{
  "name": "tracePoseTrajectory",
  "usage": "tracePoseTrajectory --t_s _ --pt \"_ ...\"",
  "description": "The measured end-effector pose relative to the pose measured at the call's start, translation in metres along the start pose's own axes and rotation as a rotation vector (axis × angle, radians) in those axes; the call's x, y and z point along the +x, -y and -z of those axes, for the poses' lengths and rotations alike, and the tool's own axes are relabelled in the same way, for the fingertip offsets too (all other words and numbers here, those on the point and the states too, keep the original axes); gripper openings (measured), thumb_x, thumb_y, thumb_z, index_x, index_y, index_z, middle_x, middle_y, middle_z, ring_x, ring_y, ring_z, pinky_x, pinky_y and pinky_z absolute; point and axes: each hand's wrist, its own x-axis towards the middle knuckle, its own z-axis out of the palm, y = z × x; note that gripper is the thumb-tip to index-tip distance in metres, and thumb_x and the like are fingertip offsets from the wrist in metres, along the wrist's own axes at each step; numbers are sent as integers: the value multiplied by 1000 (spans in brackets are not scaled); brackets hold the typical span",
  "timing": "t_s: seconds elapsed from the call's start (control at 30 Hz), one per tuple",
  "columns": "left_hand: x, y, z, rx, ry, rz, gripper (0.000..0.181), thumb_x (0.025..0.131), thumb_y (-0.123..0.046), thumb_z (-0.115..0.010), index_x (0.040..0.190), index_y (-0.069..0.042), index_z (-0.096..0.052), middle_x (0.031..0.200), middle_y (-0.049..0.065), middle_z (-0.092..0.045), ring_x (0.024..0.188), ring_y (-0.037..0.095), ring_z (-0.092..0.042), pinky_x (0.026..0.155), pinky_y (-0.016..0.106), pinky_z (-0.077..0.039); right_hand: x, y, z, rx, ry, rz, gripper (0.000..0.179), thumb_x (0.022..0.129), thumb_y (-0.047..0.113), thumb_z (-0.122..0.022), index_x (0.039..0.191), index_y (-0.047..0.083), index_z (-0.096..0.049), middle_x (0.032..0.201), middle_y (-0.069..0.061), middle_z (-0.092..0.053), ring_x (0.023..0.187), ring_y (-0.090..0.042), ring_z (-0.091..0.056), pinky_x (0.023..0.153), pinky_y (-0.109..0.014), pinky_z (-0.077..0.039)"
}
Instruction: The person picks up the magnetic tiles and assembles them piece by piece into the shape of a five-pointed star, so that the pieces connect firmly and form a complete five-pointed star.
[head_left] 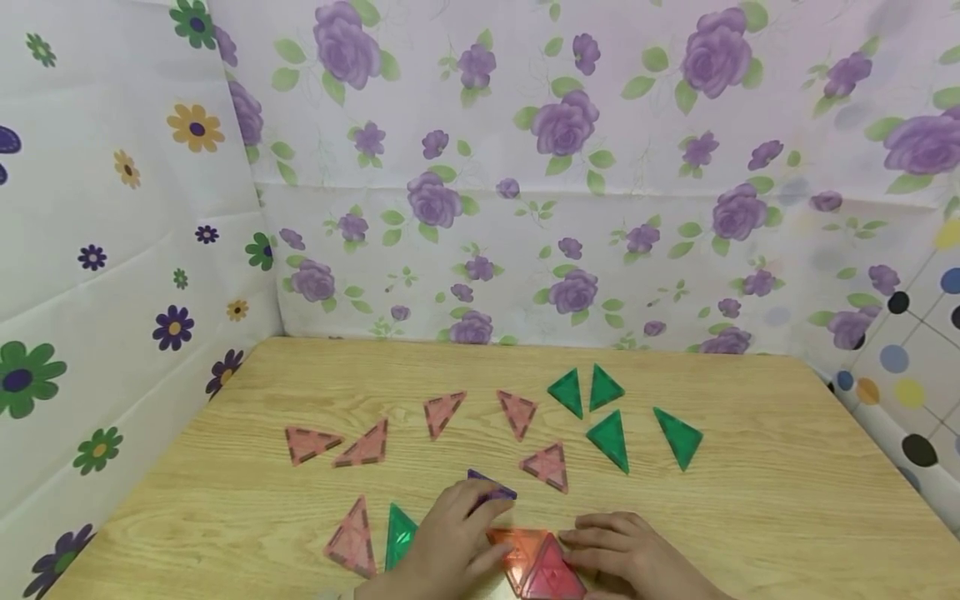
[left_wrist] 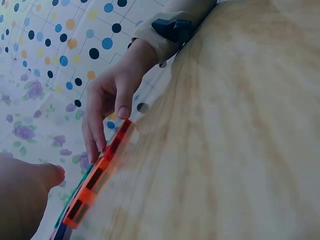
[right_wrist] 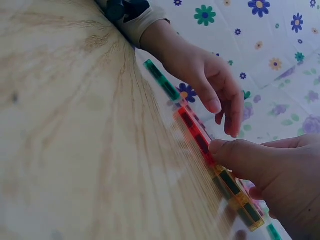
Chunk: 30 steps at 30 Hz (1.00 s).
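My left hand (head_left: 453, 542) reaches over the table, fingers loosely bent above a purple triangular magnetic tile (head_left: 491, 482). In the right wrist view that left hand (right_wrist: 212, 82) appears raised, holding nothing. Between the hands an orange triangular tile (head_left: 521, 543) lies edge to edge with a red one (head_left: 553, 573). My right hand (head_left: 630, 550) is at the red tile's right side. Up close, its thumb (right_wrist: 227, 150) grips a yellow tile (right_wrist: 240, 195) where it meets the red tile; the fingers are partly hidden. The head view shows no yellow tile, as the right hand covers that spot.
Pale pink triangles (head_left: 517, 414) lie scattered across the middle and left. Several green triangles (head_left: 611, 440) lie at the back right, and another green tile (head_left: 400, 533) is by my left wrist. Flowered cloth (head_left: 480, 250) hangs behind the wooden table (head_left: 787, 467).
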Motion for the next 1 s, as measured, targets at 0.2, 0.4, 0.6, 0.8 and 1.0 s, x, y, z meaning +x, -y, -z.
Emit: tracePoseTrajectory --t_s 0.2,0.4,0.6,0.8,1.0 --pt "-1 4 4 86 102 162 47 85 -49 -67 116 -14 -63 117 3 -60 109 17 -59 92 34 -52 0 0 -1 -32 1 9 51 85 46 -68 130 25 -61 129 10 -62 114 -12 -57 83 -30 -50" --pt "-1 5 7 58 214 257 54 91 -54 -55 120 -9 -62 123 6 -59 114 20 -57 97 38 -50 -1 3 0 -12 0 -9 50 84 44 -70 130 25 -61 126 9 -64 108 -9 -55 78 -23 -46" --pt "-2 3 9 22 303 314 61 93 -57 -50 121 -4 -64 128 10 -57 118 24 -56 99 41 -48 0 4 0 3 6 -12 50 85 42 -69 130 24 -61 128 8 -63 110 -9 -55 80 -25 -47" --pt "-3 5 8 -1 338 316 58 93 -53 -53 122 -4 -63 131 10 -56 120 24 -54 99 42 -48 1 4 0 6 30 -15 50 85 43 -69 131 25 -60 129 9 -62 111 -9 -55 81 -27 -48" --pt "-2 4 6 -34 368 316 55 94 -49 -55 125 -3 -62 134 10 -55 122 24 -52 100 40 -48 1 4 1 10 37 -21 50 85 43 -69 131 25 -60 129 10 -62 110 -9 -55 81 -28 -49"
